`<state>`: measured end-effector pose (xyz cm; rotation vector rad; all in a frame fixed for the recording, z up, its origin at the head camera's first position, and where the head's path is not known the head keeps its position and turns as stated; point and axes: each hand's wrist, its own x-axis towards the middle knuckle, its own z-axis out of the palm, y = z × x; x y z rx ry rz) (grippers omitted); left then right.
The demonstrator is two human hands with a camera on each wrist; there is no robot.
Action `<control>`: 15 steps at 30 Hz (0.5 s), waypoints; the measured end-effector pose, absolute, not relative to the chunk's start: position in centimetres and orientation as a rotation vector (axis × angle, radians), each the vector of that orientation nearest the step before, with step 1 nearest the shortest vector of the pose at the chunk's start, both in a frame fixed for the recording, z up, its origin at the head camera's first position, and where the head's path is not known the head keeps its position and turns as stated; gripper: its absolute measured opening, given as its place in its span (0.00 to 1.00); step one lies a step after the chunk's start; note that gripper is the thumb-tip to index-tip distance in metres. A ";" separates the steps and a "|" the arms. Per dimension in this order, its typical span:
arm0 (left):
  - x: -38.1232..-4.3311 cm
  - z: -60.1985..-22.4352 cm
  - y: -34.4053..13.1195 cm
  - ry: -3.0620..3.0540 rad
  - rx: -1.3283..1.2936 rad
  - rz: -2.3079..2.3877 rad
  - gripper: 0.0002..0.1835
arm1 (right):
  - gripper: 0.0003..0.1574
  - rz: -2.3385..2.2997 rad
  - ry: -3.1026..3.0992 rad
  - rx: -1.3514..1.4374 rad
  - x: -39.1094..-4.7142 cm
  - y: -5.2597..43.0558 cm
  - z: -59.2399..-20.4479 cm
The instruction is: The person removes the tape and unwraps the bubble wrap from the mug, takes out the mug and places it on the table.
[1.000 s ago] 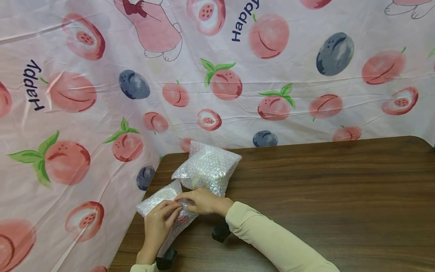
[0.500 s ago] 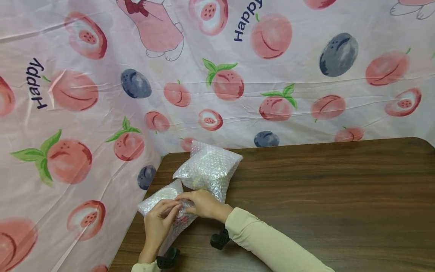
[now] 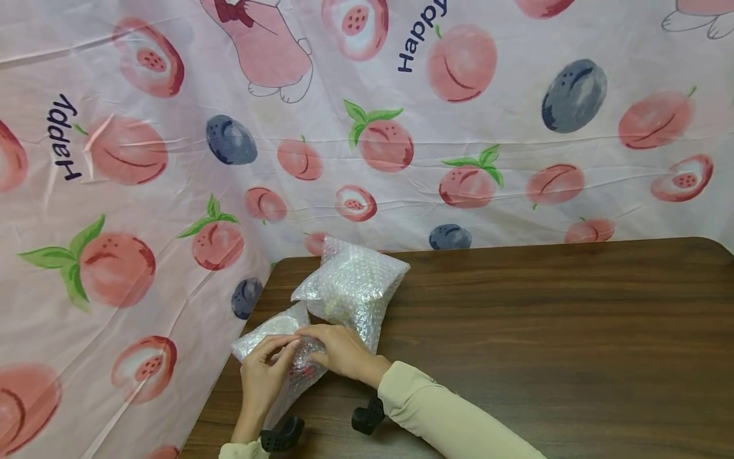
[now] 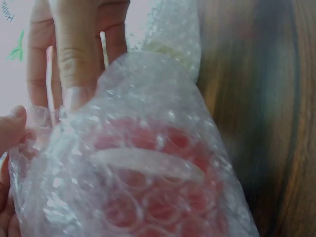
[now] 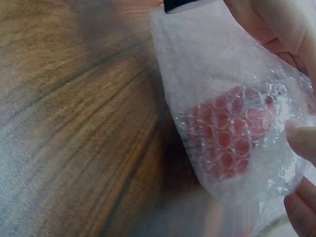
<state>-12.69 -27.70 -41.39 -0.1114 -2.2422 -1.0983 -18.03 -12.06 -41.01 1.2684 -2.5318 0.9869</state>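
Note:
A clear bubble-wrap bag [image 3: 272, 326] lies at the table's left end, with something red [image 5: 224, 140] inside. In the left wrist view a pale curved strip [image 4: 150, 163] shows through the wrap over the red. My left hand [image 3: 264, 376] pinches the bag's film, its index finger and thumb almost meeting. From the right, my right hand [image 3: 343, 350] grips the same part of the bag, its index fingertip right by the left hand's fingertips. The right wrist view shows the right thumb [image 5: 301, 140] against the film.
Just behind stands a second, fuller bubble-wrap package [image 3: 358, 280] with something yellowish inside. The brown wooden table [image 3: 545, 331] stretches right. A fruit-print cloth [image 3: 401, 210] hangs along its back and left. Black wrist devices [image 3: 282, 435] hang below the wrists.
My left fingertips have drawn slightly left, leaving a little more of the bag in sight between the hands. The right hand has dipped slightly. The head view has shifted a little.

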 end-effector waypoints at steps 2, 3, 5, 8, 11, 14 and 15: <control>-12.7 -41.2 -27.7 -2.250 -0.067 -1.139 0.04 | 0.29 1.008 -2.511 1.247 -17.9 -12.1 -41.3; -12.7 -41.2 -27.7 -2.256 -0.041 -1.150 0.04 | 0.30 1.017 -2.500 1.239 -17.8 -12.2 -41.4; -12.7 -41.0 -27.8 -2.274 0.015 -1.157 0.04 | 0.30 1.029 -2.476 1.227 -17.7 -12.2 -41.6; -12.7 -40.8 -27.7 -2.283 0.085 -1.197 0.04 | 0.31 1.045 -2.458 1.216 -17.6 -12.3 -41.8; -12.8 -40.6 -27.6 -2.257 0.133 -1.278 0.06 | 0.32 1.057 -2.457 1.209 -17.6 -12.3 -41.8; -12.9 -40.6 -27.7 -2.216 0.144 -1.345 0.09 | 0.32 1.081 -2.451 1.207 -17.6 -12.3 -41.9; -12.9 -40.6 -27.7 -2.207 0.157 -1.358 0.09 | 0.33 1.086 -2.445 1.208 -17.6 -12.3 -42.0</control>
